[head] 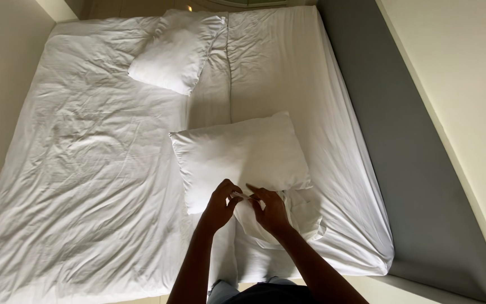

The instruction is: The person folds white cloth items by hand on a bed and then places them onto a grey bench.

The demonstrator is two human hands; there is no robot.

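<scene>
1. A white pillow (pixel 240 155) sits inside its white pillowcase on the bed (pixel 85 169), toward the foot edge and a little right of the bed's middle seam. The case is filled out and plump over most of its length.
2. At the near end the pillowcase's open end (pixel 288 217) hangs slack and bunched, spilling toward the foot edge of the bed; how much of the pillow reaches into this part is hard to tell.
3. The left hand (pixel 220 202) is curled, its fingertips pinching a small fold of the white fabric at the pillow's near edge.
4. The right hand (pixel 271 211) is also curled, its fingers closed on the same strip of fabric just beside the left, so the two hands nearly touch.
5. The pillow looks smooth on top, with soft creases near the hands and a rumpled flap below them.
6. A second white pillow (pixel 172 53) lies tilted near the head edge, well apart from the hands.
7. The white sheet is wrinkled across the left half of the bed; a grey floor strip (pixel 400 141) runs along the right edge.
</scene>
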